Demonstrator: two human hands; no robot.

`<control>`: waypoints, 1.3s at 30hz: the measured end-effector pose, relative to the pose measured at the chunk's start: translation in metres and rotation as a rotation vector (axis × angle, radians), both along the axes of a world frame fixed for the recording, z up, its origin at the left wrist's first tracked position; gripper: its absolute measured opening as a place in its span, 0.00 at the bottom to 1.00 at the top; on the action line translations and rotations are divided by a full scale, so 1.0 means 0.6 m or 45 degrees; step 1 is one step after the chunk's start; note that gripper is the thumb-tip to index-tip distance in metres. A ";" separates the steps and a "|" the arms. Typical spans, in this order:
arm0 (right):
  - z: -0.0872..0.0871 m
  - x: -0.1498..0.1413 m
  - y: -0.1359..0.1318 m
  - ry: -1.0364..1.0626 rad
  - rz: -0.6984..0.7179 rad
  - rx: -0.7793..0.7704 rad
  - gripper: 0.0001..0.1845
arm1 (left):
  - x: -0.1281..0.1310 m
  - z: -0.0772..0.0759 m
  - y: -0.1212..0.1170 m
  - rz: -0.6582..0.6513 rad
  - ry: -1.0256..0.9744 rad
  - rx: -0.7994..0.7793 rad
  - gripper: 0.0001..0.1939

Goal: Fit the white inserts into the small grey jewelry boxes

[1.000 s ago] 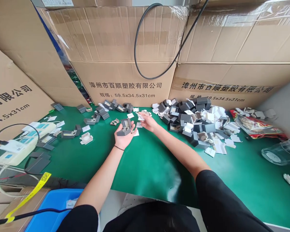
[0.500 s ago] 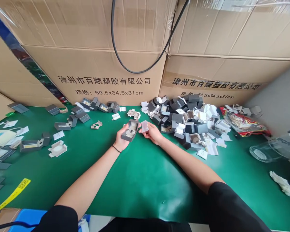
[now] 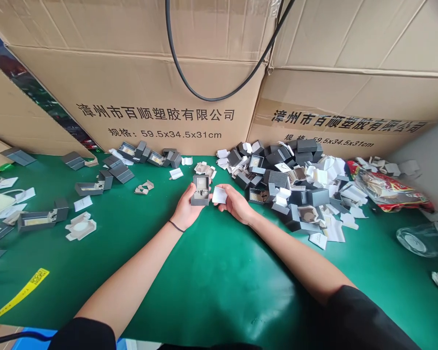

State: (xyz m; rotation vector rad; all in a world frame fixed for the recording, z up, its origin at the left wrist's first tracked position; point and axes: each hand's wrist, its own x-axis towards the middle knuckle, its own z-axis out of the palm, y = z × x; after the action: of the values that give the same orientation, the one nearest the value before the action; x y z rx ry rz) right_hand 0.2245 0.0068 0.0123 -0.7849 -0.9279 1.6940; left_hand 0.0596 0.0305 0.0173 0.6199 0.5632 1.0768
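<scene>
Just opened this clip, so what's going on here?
A person's left hand holds a small open grey box, while the right hand holds a white piece beside it, above a green table. A heap of grey boxes and white scraps lies to the right; more boxes are scattered left.

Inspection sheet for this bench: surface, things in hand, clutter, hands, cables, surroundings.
Surface: green tabletop, glossy, reflecting light.
Job's things: open gray box and white card, both held.
Clutter: heap of gray boxes and white papers on the right, red packet and clear cup farther right; loose gray boxes and papers on the left.
Hands: left hand holds the box; right hand holds the card.
Cables: black cable loop before cardboard cartons; second black cable, lower left.
Surroundings: cartons behind; gray wall, right.
</scene>
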 end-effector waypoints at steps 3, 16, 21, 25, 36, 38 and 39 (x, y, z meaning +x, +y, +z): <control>0.000 -0.001 -0.001 0.073 -0.117 0.027 0.20 | 0.000 -0.004 0.001 0.025 0.034 0.008 0.17; -0.013 0.001 -0.009 -0.807 -0.840 0.575 0.10 | 0.007 0.013 -0.013 -0.135 0.070 -0.005 0.17; -0.011 0.005 -0.008 -0.944 -0.835 0.668 0.10 | 0.008 0.009 -0.012 -0.169 0.021 -0.047 0.17; -0.015 0.004 -0.011 -0.835 -0.714 0.626 0.11 | 0.004 0.003 -0.007 -0.208 -0.007 -0.065 0.15; -0.013 0.001 -0.019 -1.034 -0.610 0.757 0.12 | 0.003 -0.004 -0.005 -0.378 0.089 -0.107 0.13; -0.015 0.002 -0.018 -1.062 -0.563 0.795 0.13 | 0.003 -0.002 -0.006 -0.384 0.105 -0.114 0.13; -0.016 0.002 -0.018 -1.069 -0.545 0.828 0.14 | 0.003 0.000 -0.007 -0.381 0.109 -0.120 0.13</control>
State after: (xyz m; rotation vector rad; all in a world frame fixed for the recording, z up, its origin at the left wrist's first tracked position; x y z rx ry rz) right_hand 0.2259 -0.0038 0.0024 -1.1414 -1.6196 0.5777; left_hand 0.0616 0.0265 0.0175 0.6468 0.5719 0.7416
